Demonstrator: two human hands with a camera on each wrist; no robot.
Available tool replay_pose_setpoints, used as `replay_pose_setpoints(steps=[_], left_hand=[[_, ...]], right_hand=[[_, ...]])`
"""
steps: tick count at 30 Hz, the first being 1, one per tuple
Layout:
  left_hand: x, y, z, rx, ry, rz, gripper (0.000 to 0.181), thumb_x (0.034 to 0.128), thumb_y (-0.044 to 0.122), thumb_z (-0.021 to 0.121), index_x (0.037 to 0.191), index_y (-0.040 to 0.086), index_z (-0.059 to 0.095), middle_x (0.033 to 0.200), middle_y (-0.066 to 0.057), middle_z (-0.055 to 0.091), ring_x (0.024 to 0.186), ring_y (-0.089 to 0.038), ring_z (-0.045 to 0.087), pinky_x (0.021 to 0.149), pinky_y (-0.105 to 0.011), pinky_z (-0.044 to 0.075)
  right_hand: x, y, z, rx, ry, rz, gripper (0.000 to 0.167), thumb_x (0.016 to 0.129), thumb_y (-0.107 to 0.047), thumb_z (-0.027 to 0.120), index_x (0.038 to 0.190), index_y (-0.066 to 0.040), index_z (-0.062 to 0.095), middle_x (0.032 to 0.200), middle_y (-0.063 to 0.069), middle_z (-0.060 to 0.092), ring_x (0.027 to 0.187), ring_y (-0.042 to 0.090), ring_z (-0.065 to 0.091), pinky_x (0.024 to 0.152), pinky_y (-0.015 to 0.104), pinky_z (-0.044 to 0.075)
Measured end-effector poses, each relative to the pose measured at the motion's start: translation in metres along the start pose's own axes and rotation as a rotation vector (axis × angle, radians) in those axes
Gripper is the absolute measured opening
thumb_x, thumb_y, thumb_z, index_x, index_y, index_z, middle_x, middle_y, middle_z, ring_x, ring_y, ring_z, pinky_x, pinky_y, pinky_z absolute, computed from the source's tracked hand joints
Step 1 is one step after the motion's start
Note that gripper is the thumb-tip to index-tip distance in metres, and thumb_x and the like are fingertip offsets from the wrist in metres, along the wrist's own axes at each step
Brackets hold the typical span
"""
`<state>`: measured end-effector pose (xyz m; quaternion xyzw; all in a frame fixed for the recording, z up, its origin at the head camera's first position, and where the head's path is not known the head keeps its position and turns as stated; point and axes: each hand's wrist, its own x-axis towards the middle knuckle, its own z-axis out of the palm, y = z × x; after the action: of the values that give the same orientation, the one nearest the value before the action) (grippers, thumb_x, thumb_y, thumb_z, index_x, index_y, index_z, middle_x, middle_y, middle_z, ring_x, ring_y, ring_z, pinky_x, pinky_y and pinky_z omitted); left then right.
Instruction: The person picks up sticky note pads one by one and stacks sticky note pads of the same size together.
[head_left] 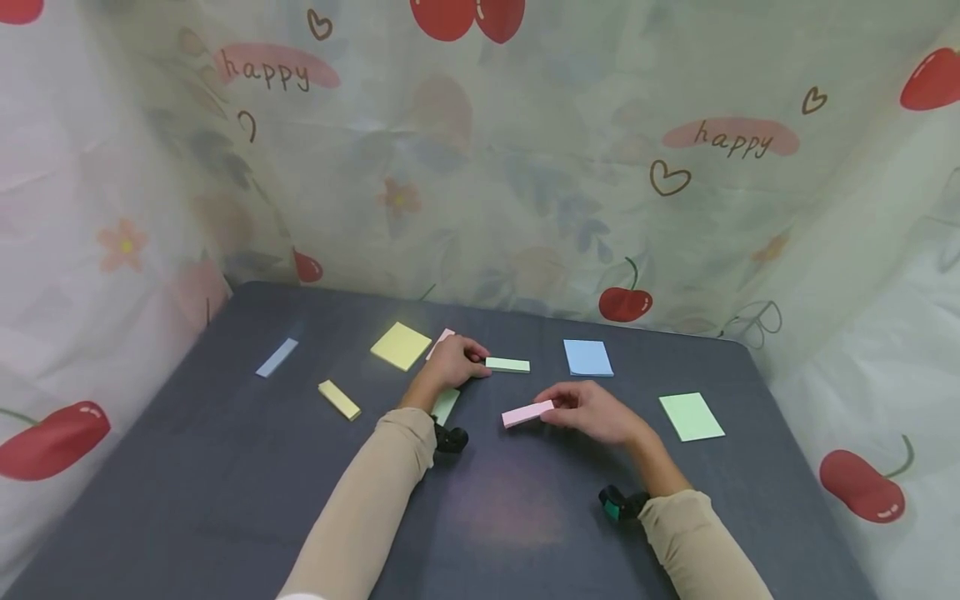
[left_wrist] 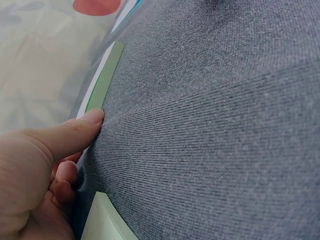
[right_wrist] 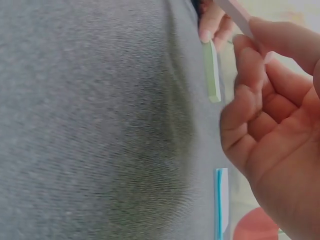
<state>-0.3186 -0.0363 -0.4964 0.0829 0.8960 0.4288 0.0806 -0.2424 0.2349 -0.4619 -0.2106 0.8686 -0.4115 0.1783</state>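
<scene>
My left hand (head_left: 453, 364) pinches one end of a narrow light-green sticky-note pad (head_left: 508, 365) at the back middle of the table. The left wrist view shows the thumb on the end of that green strip (left_wrist: 106, 77). My right hand (head_left: 596, 410) holds a narrow pink sticky-note pad (head_left: 525, 414) between thumb and fingers, to the front right of the green strip. Behind the left hand, another pink pad (head_left: 441, 340) is partly hidden. Another light-green pad (head_left: 445, 406) lies beside the left wrist, partly covered by the arm.
On the dark grey tabletop (head_left: 300, 500), a yellow square pad (head_left: 401, 346), a yellow strip (head_left: 339, 400) and a blue strip (head_left: 277, 357) lie left. A blue square pad (head_left: 588, 357) and a green square pad (head_left: 692, 417) lie right. A printed curtain (head_left: 510, 167) hangs behind.
</scene>
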Motion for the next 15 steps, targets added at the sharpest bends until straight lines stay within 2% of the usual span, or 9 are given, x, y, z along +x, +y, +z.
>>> replay_pose_setpoints(steps=[9,15], left_hand=[[0.001,-0.001,0.001,0.005,0.008,0.008,0.023,0.0855,0.02,0.083,0.107,0.013,0.079,0.095,-0.002,0.07,0.087,-0.016,0.06,0.076,-0.028,0.047],[0.002,-0.001,0.0,0.011,0.004,0.004,0.024,0.0851,0.021,0.084,0.107,0.014,0.079,0.096,-0.003,0.071,0.087,-0.016,0.06,0.074,-0.026,0.045]], right_hand=[[0.004,-0.006,-0.005,0.027,0.16,-0.018,0.028,0.094,-0.023,0.074,0.119,-0.011,0.072,0.088,0.008,0.065,0.074,0.015,0.055,0.065,0.025,0.046],[0.01,-0.012,-0.003,0.037,0.264,0.021,0.025,0.096,-0.023,0.073,0.12,-0.017,0.071,0.092,0.01,0.066,0.076,0.021,0.054,0.066,0.027,0.046]])
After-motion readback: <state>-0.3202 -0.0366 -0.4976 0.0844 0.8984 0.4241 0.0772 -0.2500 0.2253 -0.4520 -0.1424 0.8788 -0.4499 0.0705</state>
